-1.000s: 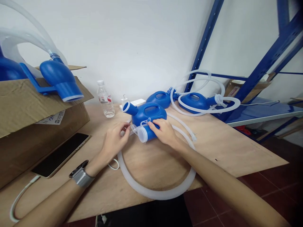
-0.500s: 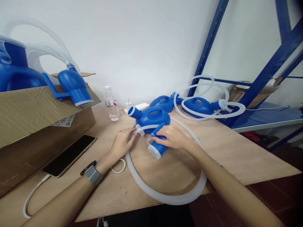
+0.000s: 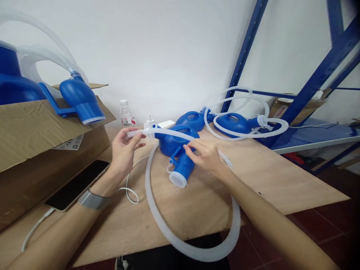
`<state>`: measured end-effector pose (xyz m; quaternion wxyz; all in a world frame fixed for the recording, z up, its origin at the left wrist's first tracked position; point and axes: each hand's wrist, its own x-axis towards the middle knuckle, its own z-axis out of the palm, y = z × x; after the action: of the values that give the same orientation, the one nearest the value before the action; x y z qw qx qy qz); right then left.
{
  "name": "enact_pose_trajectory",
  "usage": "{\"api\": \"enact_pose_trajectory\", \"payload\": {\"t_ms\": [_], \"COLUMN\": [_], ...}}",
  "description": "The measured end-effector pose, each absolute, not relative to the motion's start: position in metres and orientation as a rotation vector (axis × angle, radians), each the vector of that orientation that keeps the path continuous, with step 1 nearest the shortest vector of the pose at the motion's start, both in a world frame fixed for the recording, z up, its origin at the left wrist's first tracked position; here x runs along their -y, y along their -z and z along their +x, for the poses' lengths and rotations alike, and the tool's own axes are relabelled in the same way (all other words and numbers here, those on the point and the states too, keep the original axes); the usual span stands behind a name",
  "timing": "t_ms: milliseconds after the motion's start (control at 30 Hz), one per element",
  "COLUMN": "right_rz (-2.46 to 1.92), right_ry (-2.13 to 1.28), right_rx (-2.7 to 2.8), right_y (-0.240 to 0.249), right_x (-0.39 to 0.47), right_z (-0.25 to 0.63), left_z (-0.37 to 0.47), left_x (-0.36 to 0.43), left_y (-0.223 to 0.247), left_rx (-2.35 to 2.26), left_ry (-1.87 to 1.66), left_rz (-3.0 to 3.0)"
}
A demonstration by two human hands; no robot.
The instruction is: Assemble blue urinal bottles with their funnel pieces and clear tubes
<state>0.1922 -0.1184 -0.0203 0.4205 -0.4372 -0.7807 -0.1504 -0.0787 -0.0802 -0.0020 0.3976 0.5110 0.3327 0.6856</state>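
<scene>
My left hand (image 3: pixel 125 148) pinches the end of a translucent white hose (image 3: pixel 171 132). Close to those fingers, a clear plastic cap (image 3: pixel 150 128) sits around the hose. From there the hose runs across to my right hand (image 3: pixel 205 155), whose fingers are closed on it. Just below the right hand, a blue funnel-shaped mouthpiece (image 3: pixel 183 167) with a handle and a translucent lid (image 3: pixel 178 180) lies tilted; the hand partly covers its upper end. Behind the hose stands a blue jug (image 3: pixel 171 145) with a loop handle, its spout partly hidden by the cap.
A ribbed hose loop (image 3: pixel 165 221) hangs past the table's front edge. More blue jugs (image 3: pixel 232 123) with coiled hoses lie at the back right. Left are a cardboard box (image 3: pixel 42 157), a phone (image 3: pixel 77 185) with a cable and a bottle (image 3: pixel 126 113). Blue shelving (image 3: pixel 320 78) rises at right.
My left hand has lifted the hose end and cap up and leftward, near the jug's spout. My right hand has shifted from the mouthpiece's side up to the hose.
</scene>
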Motion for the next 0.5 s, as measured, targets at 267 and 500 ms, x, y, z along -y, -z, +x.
{"api": "enact_pose_trajectory", "payload": {"t_ms": [267, 500], "right_rz": [-1.155, -1.312], "right_ry": [-0.279, -0.607], "right_rx": [1.882, 1.743], "right_y": [0.013, 0.045], "right_x": [0.097, 0.077], "right_z": [0.227, 0.22], "left_z": [-0.089, -0.087], "left_x": [0.046, 0.034], "left_y": [-0.044, -0.065], "left_rx": [-0.755, -0.91], "left_ry": [-1.821, -1.841], "left_rz": [0.748, 0.615]}}
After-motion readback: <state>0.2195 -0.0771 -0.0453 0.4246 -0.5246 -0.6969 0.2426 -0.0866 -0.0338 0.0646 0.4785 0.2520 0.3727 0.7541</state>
